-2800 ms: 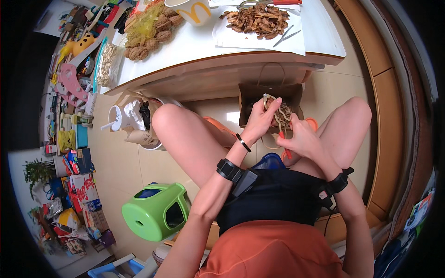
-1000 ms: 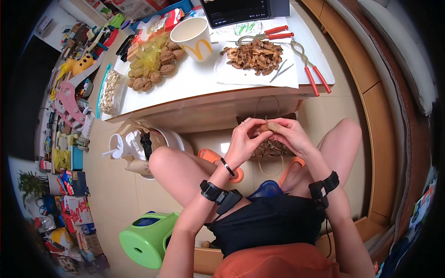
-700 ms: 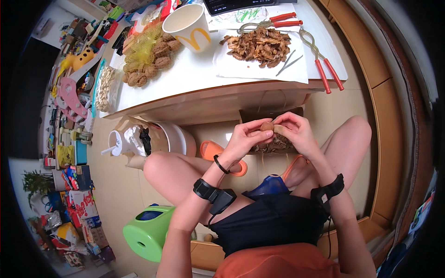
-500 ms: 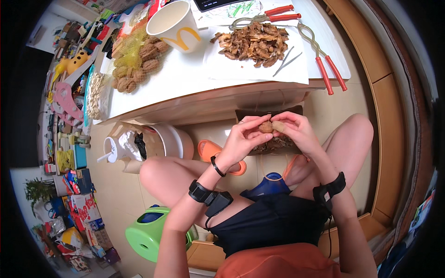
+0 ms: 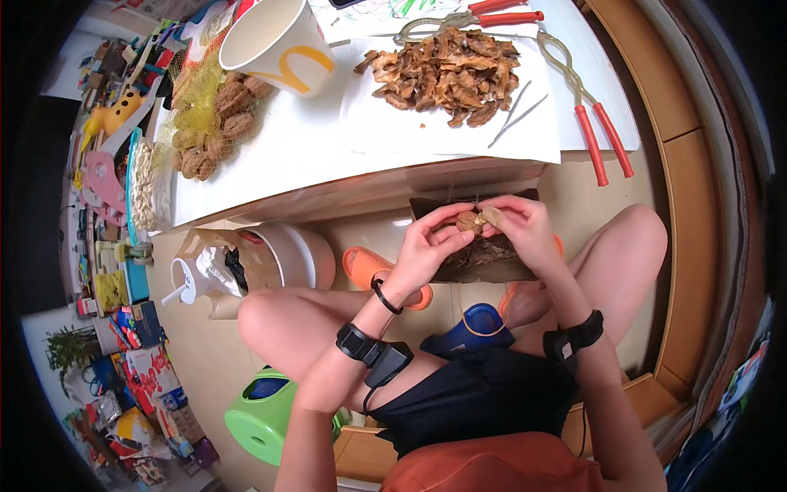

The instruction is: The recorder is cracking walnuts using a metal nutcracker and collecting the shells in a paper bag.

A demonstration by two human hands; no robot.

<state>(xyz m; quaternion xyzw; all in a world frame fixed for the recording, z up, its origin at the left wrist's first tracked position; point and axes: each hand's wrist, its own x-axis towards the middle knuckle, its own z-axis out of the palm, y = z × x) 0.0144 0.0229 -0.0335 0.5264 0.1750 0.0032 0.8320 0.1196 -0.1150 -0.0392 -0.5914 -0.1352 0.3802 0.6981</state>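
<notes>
A walnut (image 5: 468, 221) is pinched between the fingers and thumb of my left hand (image 5: 438, 236). My right hand (image 5: 521, 228) has its fingertips pressed on the walnut's right side, where a paler part shows; whether that is kernel, shell or a covered fingertip I cannot make out. Below both hands an open dark box (image 5: 484, 271) on the floor holds brown shell bits. On the table a heap of brown, flaky walnut pieces (image 5: 459, 74) lies on white paper (image 5: 373, 131), with metal tweezers (image 5: 518, 115) beside it.
Two red-handled pliers-like crackers (image 5: 604, 143) (image 5: 492, 16) lie at the table's right. A paper cup (image 5: 279, 49) and netted walnuts (image 5: 217, 123) stand left. On the floor are a white bin (image 5: 307, 258), a paper bag (image 5: 213, 271), a green stool (image 5: 262, 422) and a blue object (image 5: 467, 332).
The view has shifted slightly, so the table appears larger and lower. Both hands stay together at the walnut, which now shows a paler edge by my right fingertips.
</notes>
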